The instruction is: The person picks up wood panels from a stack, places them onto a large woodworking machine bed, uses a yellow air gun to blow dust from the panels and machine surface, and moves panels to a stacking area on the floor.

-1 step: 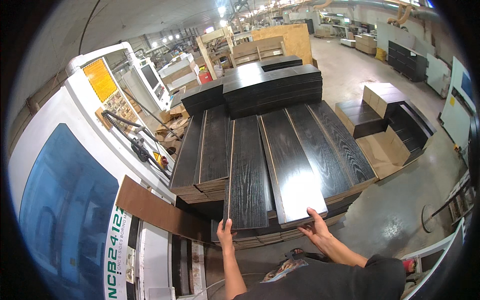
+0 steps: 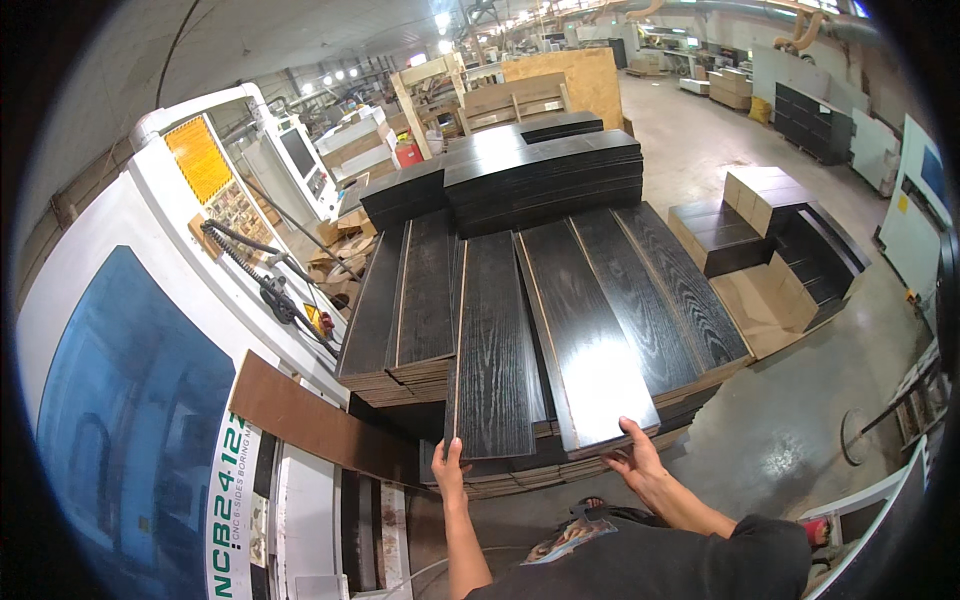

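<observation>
A broad stack of long black wood-grain panels (image 2: 640, 290) lies in front of me. My left hand (image 2: 450, 470) grips the near left corner of a dark panel (image 2: 495, 350) that lies on top and juts toward me. My right hand (image 2: 640, 462) holds the near right corner of the glossy black panel (image 2: 590, 350) next to it, thumb on top. Both panels lie lengthwise, pointing away from me. I cannot tell whether they are lifted off the stack. A second, higher pile of black panels (image 2: 545, 175) sits at the far end.
A white machine (image 2: 140, 330) with a blue window stands close on my left, a brown panel (image 2: 320, 420) lying on its edge. Black cables (image 2: 255, 275) hang beside it. Cardboard boxes and smaller black stacks (image 2: 770, 230) stand at right on the concrete floor (image 2: 790, 420).
</observation>
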Motion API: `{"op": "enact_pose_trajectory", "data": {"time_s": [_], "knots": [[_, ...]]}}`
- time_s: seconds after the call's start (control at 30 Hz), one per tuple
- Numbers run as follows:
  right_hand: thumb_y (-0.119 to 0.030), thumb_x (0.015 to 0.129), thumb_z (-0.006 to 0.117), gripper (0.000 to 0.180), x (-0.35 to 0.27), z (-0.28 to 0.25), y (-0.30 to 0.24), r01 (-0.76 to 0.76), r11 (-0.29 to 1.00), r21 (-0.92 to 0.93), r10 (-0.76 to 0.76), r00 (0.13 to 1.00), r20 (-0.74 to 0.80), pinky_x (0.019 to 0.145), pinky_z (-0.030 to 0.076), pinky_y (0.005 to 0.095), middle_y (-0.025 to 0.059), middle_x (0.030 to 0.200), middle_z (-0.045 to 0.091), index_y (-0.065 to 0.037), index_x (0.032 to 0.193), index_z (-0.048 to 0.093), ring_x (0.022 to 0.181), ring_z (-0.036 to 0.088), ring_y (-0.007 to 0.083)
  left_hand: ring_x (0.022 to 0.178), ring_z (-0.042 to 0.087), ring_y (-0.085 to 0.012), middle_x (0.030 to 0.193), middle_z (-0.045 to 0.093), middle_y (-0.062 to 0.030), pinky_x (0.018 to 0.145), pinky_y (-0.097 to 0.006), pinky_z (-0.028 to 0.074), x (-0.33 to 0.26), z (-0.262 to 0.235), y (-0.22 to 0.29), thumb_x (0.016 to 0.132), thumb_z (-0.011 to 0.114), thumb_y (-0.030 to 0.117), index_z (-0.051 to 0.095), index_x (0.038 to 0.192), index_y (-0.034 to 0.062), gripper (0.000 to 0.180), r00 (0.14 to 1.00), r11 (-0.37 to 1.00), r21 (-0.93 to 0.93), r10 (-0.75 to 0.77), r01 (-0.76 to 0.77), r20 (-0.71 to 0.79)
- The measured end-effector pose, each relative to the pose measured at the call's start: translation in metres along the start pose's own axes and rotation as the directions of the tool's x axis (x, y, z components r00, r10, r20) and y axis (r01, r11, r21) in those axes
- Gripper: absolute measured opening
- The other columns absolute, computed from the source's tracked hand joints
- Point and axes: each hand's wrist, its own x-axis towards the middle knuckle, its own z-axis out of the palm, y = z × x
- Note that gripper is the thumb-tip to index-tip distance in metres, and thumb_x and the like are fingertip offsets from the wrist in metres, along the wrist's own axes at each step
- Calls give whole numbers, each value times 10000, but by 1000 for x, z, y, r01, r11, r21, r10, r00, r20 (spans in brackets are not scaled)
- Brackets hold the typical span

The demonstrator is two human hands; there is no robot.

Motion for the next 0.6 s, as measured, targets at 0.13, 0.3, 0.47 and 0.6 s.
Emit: {"op": "enact_pose_trajectory", "data": {"time_s": [0.13, 0.3, 0.47, 0.6], "knots": [[-404, 849, 773, 589, -10, -53, -14, 110, 992, -64, -120, 975, -186, 866, 536, 445, 123, 1168, 648, -84, 1301, 573, 1036, 633, 281, 869, 593, -133, 958, 593, -3, 698, -302, 524, -2, -1, 2, 901, 747, 478, 655, 1259, 93, 534, 1000, 1000, 14, -27, 27, -3], [-445, 845, 750, 619, -40, -113, -27, 382, 923, -49, -379, 880, -288, 958, 493, 407, 91, 1175, 665, -48, 1291, 587, 1075, 633, 268, 1089, 587, -256, 1164, 597, -90, 1013, -391, 451, -3, -3, 10, 904, 755, 439, 554, 1382, 52, 647, 984, 970, 185, 172, -160, -51], [-523, 855, 727, 813, -65, -155, -35, 520, 851, -75, -483, 718, -501, 1037, 457, 394, 132, 1304, 582, 13, 1409, 467, 1188, 583, 285, 1362, 376, -390, 1443, 433, -184, 1134, -538, 323, -10, 9, 39, 878, 756, 214, 477, 1443, 90, 642, 815, 528, 736, 577, -424, 55], [-567, 902, 687, 811, -68, -191, -35, 556, 828, 67, -493, 780, -385, 1037, 461, 374, 140, 1338, 553, 15, 1415, 450, 1200, 579, 279, 1399, 354, -386, 1491, 413, -196, 1164, -503, 304, 2, 62, 67, 885, 753, 207, 523, 1413, 102, 585, 772, 472, 653, 563, -592, 294]]}}
